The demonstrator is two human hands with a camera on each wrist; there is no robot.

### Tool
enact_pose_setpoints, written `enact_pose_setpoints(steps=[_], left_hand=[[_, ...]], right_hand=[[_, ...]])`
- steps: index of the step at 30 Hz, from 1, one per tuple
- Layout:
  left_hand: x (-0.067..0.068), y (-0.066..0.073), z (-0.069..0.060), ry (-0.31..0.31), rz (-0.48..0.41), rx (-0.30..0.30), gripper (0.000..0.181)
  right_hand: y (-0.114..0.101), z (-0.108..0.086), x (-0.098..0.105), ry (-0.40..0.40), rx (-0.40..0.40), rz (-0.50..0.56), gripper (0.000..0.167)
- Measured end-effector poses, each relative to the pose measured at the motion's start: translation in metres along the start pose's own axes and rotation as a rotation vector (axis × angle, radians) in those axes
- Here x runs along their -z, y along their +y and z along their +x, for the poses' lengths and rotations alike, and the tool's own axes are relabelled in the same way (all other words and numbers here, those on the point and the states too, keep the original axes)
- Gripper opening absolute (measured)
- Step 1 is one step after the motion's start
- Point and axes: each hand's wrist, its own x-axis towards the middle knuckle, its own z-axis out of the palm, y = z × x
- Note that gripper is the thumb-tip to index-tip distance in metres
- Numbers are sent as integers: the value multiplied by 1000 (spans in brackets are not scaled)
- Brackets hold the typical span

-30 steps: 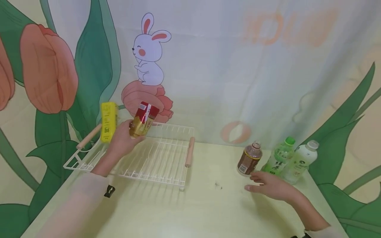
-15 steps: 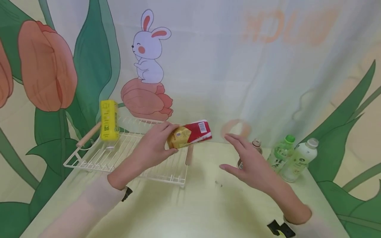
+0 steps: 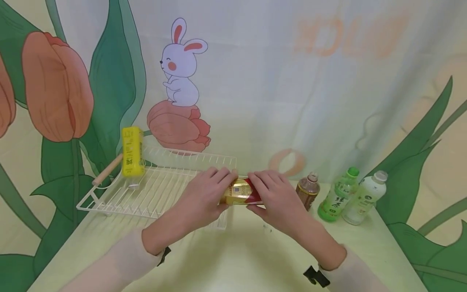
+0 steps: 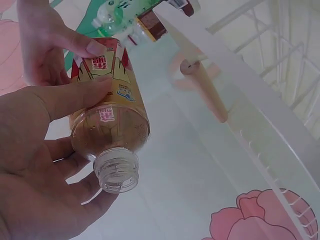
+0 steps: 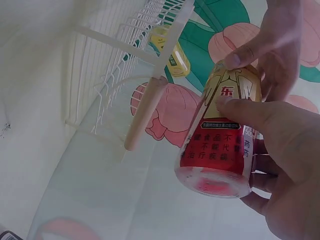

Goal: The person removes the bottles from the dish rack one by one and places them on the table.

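Observation:
Both hands hold one plastic bottle [image 3: 240, 190] with a red and gold label, tipped on its side above the table. My left hand [image 3: 204, 192] grips the neck half, thumb across the label; the left wrist view shows the open, capless mouth of the bottle [image 4: 117, 170]. My right hand [image 3: 279, 198] grips the base half, and its thumb presses the label in the right wrist view, where the clear bottom of the bottle [image 5: 215, 182] shows. Behind the left hand lies a white wire rack [image 3: 164, 178] with wooden handles. A yellow bottle [image 3: 133, 152] stands upside down in its left part.
Right of the hands stand a brown-labelled bottle [image 3: 308, 188], partly hidden, a green tea bottle [image 3: 337, 196] with a green cap, and a pale bottle [image 3: 365, 198] with a white cap. A printed curtain [image 3: 255, 89] hangs behind the table [image 3: 233, 259].
My left hand has carried the bottle from above the rack rightward and lower, turning it sideways. The right hand has come left from the standing bottles and now grips its base end.

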Motion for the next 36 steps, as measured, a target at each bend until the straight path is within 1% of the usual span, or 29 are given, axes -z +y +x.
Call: enact_pose_setpoints(steps=[2, 5, 8, 10, 11, 13, 15, 17, 19, 21, 24, 26, 28, 31, 33, 36], left_hand=[[-1, 2, -3, 7, 12, -4, 76], [-3, 3, -7, 6, 59, -18, 79], [-2, 2, -10, -12, 108, -41, 80], [0, -1, -9, -49, 79, -46, 81], [2, -4, -8, -75, 45, -43, 83], [6, -13, -5, -124, -56, -17, 84], [12, -24, -2, -159, -177, 42, 84], [19, -39, 0, -169, -270, 113, 82], [23, -54, -1, -155, -323, 180, 81], [26, -69, -4, -133, -361, 241, 80], [26, -90, -12, -84, -370, 320, 80], [24, -103, -17, -29, -371, 372, 77], [20, -116, -22, 30, -367, 441, 77], [12, -133, -29, 102, -363, 550, 84], [7, -144, -35, 123, -356, 629, 91], [-5, -159, -47, 143, -333, 722, 100]], right_hand=[[-2, 0, -3, -12, 12, -1, 78], [-3, 0, -5, -33, 27, -3, 77], [-4, 0, -7, -43, 26, -1, 78], [-3, 0, -8, -43, 16, 11, 80], [-3, -1, -9, -42, 9, 19, 81], [-2, -1, -10, -42, -11, 39, 83], [0, -1, -13, -44, -37, 67, 84], [3, -2, -15, -52, -72, 102, 83], [7, -3, -18, -62, -110, 136, 81], [12, -5, -22, -76, -149, 172, 78], [21, -10, -29, -102, -211, 239, 75], [27, -13, -34, -117, -268, 311, 74], [35, -16, -40, -122, -325, 383, 74], [47, -22, -49, -114, -395, 487, 73], [56, -26, -56, -102, -431, 538, 74], [66, -32, -67, -94, -497, 597, 75]])
